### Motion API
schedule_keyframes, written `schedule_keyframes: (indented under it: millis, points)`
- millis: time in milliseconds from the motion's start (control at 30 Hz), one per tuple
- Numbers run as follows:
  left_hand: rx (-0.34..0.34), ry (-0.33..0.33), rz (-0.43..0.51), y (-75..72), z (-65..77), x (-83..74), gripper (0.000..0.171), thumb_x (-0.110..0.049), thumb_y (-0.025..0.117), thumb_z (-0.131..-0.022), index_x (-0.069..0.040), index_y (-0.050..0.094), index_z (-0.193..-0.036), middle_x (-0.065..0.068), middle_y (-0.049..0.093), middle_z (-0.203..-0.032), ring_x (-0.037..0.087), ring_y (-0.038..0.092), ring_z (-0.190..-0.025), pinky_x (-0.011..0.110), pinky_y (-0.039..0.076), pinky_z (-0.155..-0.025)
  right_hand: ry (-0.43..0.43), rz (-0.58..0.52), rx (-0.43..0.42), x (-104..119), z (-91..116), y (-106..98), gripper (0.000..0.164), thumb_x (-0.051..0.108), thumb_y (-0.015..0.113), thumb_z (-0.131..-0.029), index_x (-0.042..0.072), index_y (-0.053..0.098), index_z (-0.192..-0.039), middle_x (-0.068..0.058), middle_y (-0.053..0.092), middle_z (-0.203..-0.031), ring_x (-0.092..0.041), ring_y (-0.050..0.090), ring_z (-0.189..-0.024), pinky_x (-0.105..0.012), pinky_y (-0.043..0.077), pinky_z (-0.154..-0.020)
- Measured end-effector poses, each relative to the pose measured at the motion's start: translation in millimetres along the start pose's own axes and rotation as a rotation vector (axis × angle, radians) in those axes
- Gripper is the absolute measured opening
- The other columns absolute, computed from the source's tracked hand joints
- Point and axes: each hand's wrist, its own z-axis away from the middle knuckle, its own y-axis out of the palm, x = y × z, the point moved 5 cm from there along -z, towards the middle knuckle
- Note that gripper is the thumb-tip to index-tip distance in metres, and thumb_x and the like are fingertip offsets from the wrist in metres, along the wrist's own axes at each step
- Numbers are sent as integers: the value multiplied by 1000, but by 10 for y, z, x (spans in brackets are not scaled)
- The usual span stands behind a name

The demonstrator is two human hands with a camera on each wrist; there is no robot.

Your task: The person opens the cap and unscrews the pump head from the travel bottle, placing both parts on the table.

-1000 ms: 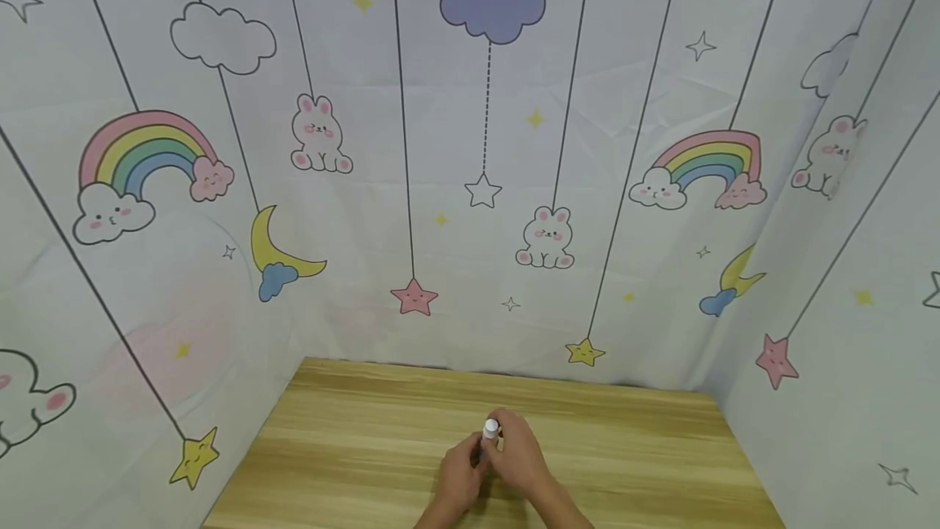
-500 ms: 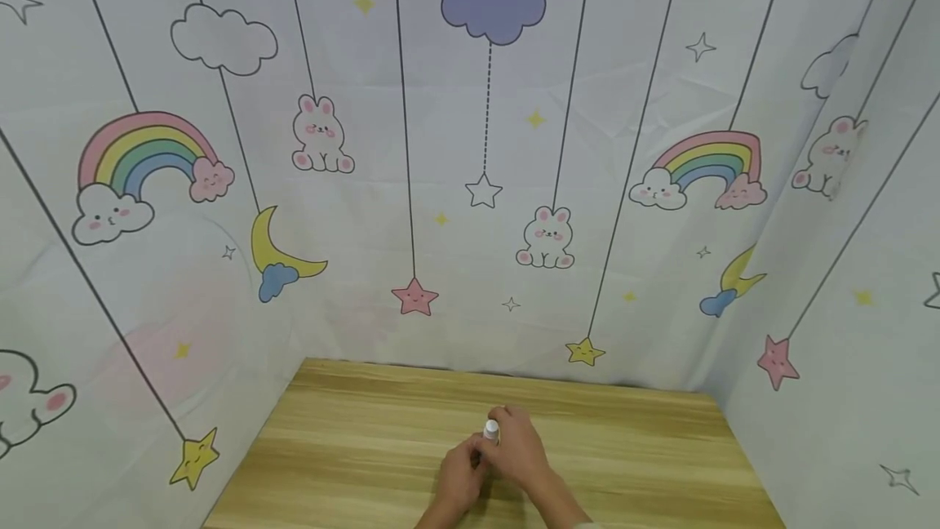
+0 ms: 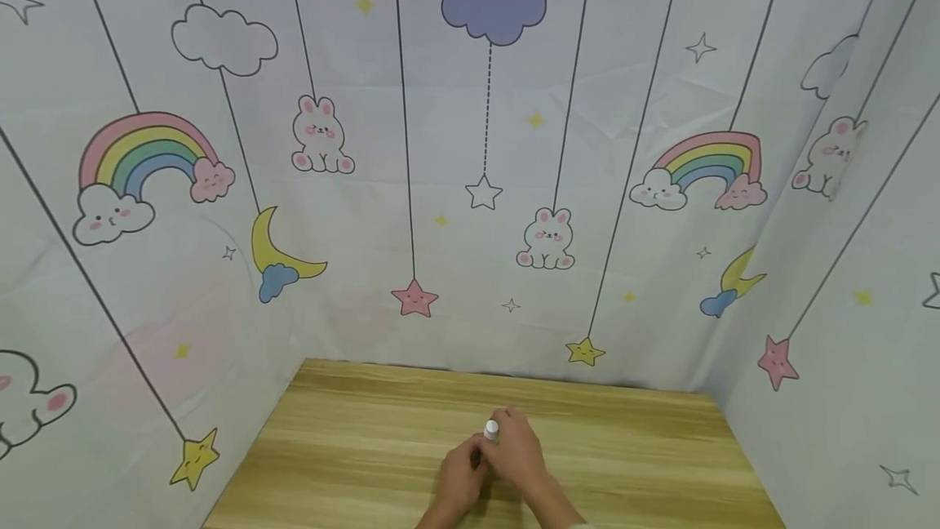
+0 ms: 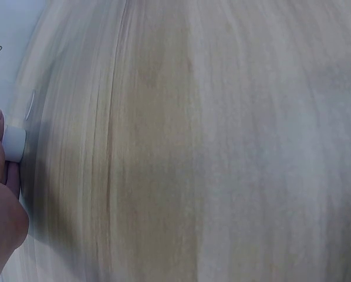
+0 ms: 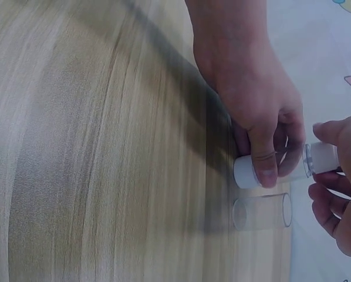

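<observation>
Shifting only slightly since a second ago, the right hand [image 3: 520, 451] is now hiding more of the container [image 5: 300, 170] below its white cap [image 3: 491, 429], while the left hand [image 3: 459, 476] is staying almost where it was. We are seeing the left hand clamping round the see-through lower body, its thumb lying near the white base [image 5: 244, 172]. We are also seeing the right hand gripping the cap from above, thumb and fingers curling at its sides. Between the two hands, the container is standing roughly upright, just above or on the wood-grained tabletop [image 3: 352, 447]; we are not managing to tell whether its base is touching the wood. Just beside it, on the right hand's side, a clear cylinder [image 5: 262, 211] is standing upright on the table, apart from both hands. Beyond the table, we are looking at a white fabric backdrop [image 3: 441, 104] bearing a purple cloud [image 3: 494, 6], and below that cloud a pink star [image 3: 414, 299] is showing to the left and a yellow star [image 3: 585, 352] to the right.
</observation>
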Motion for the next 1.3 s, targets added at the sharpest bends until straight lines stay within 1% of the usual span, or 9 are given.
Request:
schedule_keyframes:
  millis: [100, 300, 500, 600, 700, 800, 1000, 1233, 1300]
  points:
    - [-16, 6, -18, 11, -21, 2, 22, -8, 79, -93, -18, 75, -112, 4, 79, -114, 23, 75, -106, 40, 63, -88, 1, 5, -3, -19, -12, -1, 23, 25, 85, -90, 10, 69, -95, -1, 61, -94, -20, 59, -87, -40, 56, -71]
    - [-65, 33, -38, 33, -43, 18, 20, -7, 82, -91, -18, 75, -107, 0, 80, -103, 13, 73, -94, 34, 61, -79, 13, -8, 14, -71, -33, 2, 24, 27, 86, -90, 12, 68, -94, 3, 60, -91, -16, 58, -84, -37, 54, -70]
    - [-72, 23, -59, 56, -42, 47, 23, -5, 82, -90, -19, 75, -107, -2, 80, -103, 10, 72, -93, 33, 61, -77, 17, -55, 24, -101, -21, 3, 25, 27, 86, -90, 12, 67, -95, 4, 59, -89, -12, 54, -80, -32, 50, -67]
    - [-64, 20, -63, 68, -47, 60, 24, -5, 81, -91, -19, 75, -109, 0, 80, -106, 12, 73, -96, 34, 62, -79, 9, -89, 21, -106, -18, -5, 26, 25, 86, -91, 12, 65, -97, 4, 57, -87, -11, 50, -77, -30, 45, -63]
    - [-47, 11, -52, 75, -52, 66, 24, -6, 81, -92, -18, 76, -113, 3, 80, -111, 16, 74, -101, 35, 63, -84, 6, -117, 21, -120, -14, -3, 26, 20, 86, -91, 11, 63, -100, 4, 58, -88, -11, 50, -77, -29, 44, -63]
    - [-36, 12, -47, 78, -55, 66, 25, -8, 81, -93, -16, 76, -116, 5, 79, -113, 19, 75, -103, 37, 63, -85, -4, -127, 23, -140, -10, 13, 26, 18, 85, -91, 11, 63, -102, 3, 59, -91, -11, 53, -79, -29, 47, -64]
    - [-41, 17, -48, 72, -46, 49, 26, -8, 80, -94, -14, 75, -119, 5, 79, -113, 19, 75, -103, 37, 63, -85, -61, -128, 15, -143, -5, 38, 24, 12, 84, -91, 12, 63, -102, 3, 62, -95, -13, 59, -86, -32, 54, -71]
    - [-64, 59, -32, 55, -55, 18, 25, -9, 79, -95, -12, 75, -119, 7, 80, -112, 21, 76, -101, 37, 64, -83, -130, -110, 12, -95, 12, 5, 22, 5, 82, -91, 9, 64, -104, 1, 66, -98, -16, 61, -90, -36, 56, -75]
    - [-58, 50, -26, 55, -55, 22, 25, -11, 80, -95, -12, 75, -119, 7, 80, -112, 21, 76, -101, 36, 63, -84, -144, -105, 7, -91, 13, 3, 22, 3, 81, -91, 9, 64, -104, 1, 66, -99, -16, 61, -90, -36, 56, -76]
